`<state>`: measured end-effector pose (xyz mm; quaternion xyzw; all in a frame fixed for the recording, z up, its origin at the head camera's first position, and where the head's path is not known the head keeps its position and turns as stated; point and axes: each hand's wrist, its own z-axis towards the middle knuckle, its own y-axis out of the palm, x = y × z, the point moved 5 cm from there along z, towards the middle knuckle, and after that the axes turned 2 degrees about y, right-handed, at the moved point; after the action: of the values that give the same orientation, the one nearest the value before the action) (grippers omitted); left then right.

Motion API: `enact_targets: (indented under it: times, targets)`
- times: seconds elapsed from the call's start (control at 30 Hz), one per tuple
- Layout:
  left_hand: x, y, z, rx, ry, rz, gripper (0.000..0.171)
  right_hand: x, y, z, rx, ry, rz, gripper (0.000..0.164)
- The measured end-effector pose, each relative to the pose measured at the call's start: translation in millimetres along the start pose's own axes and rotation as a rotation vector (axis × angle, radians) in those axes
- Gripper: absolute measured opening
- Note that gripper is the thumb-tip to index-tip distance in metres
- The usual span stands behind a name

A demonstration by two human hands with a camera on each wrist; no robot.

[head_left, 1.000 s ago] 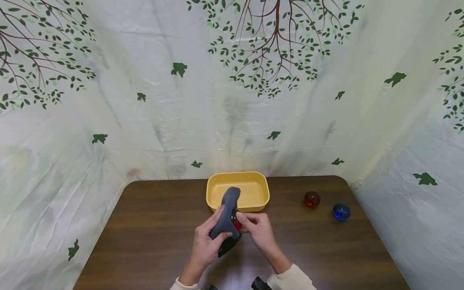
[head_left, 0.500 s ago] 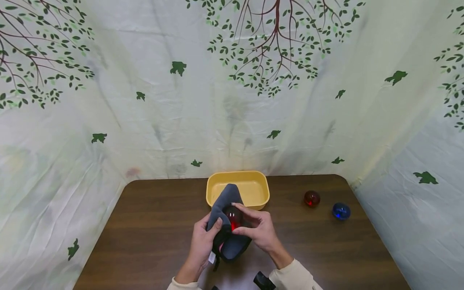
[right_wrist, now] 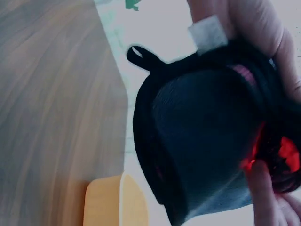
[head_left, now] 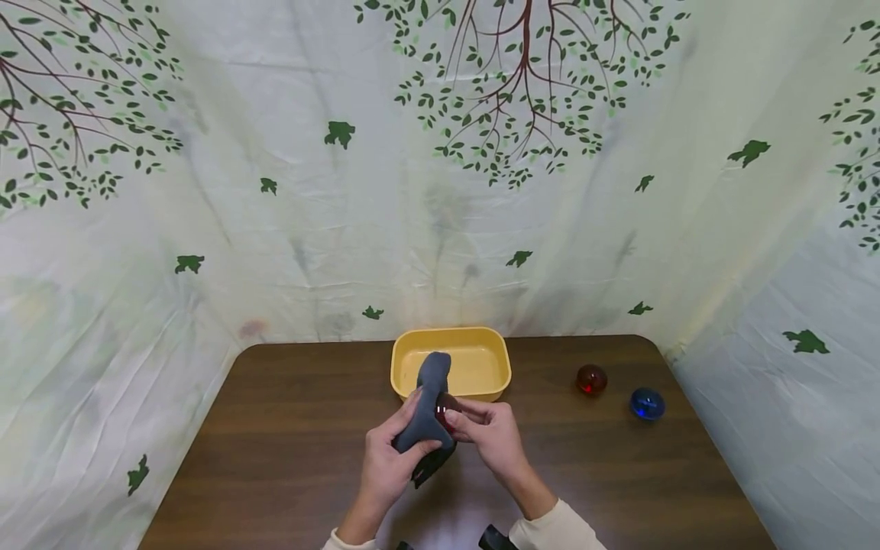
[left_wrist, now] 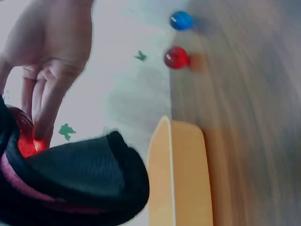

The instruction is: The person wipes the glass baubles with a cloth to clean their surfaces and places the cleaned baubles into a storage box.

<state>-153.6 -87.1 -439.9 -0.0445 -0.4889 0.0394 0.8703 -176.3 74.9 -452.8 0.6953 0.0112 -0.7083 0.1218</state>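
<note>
In the head view my left hand [head_left: 390, 464] grips a small grey-blue oven mitt [head_left: 428, 409], its thumb lying across the near part. The right wrist view shows the mitt's black edging, hanging loop [right_wrist: 141, 57] and white tag [right_wrist: 208, 34]; a strip of pink lining peeks out. My right hand [head_left: 493, 439] pinches a clear red ball [head_left: 443, 411] at the mitt's right side. Folded fabric covers part of that ball. Both hands are above the table, just in front of a yellow tub [head_left: 484, 365], and the mitt's top overlaps the tub in this view.
A second red ball [head_left: 591, 379] and a blue ball [head_left: 647, 404] rest at the right of the brown wooden table [head_left: 289, 428]. A pale cloth printed with leaves [head_left: 309, 252] hangs behind the table and along its sides.
Half a second ago the mitt lay turned wider, showing more of the red ball. Now it is rotated and folded closer round the ball, much as one second ago. The loose balls stayed put.
</note>
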Motion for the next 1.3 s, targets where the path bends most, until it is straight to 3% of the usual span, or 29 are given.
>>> enact_targets:
  times: [0.07,0.13,0.2,0.3,0.47,0.57,0.67,0.77,0.87,1.0,1.17,1.3]
  targets:
    - [2.7,0.2,0.2,0.006,0.114,0.082,0.064,0.1,0.0,-0.7,0.029,0.044,0.004,0.041]
    - [2.1,0.5,0.5,0.006,0.137,0.106,0.065,-0.9,0.1,-0.7,0.047,0.056,-0.011,0.04]
    - [-1.2,0.4,1.0,0.01,0.063,0.068,0.065,-2.6,0.6,-0.2,0.045,0.038,-0.032,0.04]
    - [-7.2,-0.9,0.5,0.036,-0.123,-0.029,0.063,-6.2,0.5,-0.5,0.009,-0.028,-0.079,0.04]
    - [-11.2,-4.1,-1.3,0.112,-0.382,-0.258,0.056,-12.1,0.2,-0.9,-0.115,-0.253,-0.17,0.049]
    - [-10.0,-2.8,-2.2,0.094,-0.442,-0.355,0.051,-17.0,-0.1,0.0,-0.168,-0.465,-0.199,0.055]
    - [-7.8,0.2,-3.1,0.041,-0.452,-0.413,0.046,-20.1,-2.2,0.5,-0.186,-0.641,-0.211,0.058]
    - [-7.6,1.7,-3.6,0.012,-0.446,-0.413,0.043,-18.8,-3.4,0.3,-0.201,-0.687,-0.173,0.06]
    - [-9.3,2.4,-5.5,0.007,-0.447,-0.385,0.047,-16.2,-3.5,-1.7,-0.173,-0.639,-0.13,0.053]
    - [-8.0,2.4,-7.4,0.007,-0.376,-0.3,0.056,-9.5,-3.2,-4.6,-0.091,-0.445,-0.088,0.042]
    - [-1.7,-0.6,-3.9,-0.013,-0.096,-0.039,0.065,0.5,-4.6,-1.2,-0.036,-0.1,-0.035,0.038]
    - [-0.3,-0.5,-2.2,-0.037,0.116,0.091,0.069,4.3,-4.5,3.2,-0.055,0.052,-0.011,0.037]
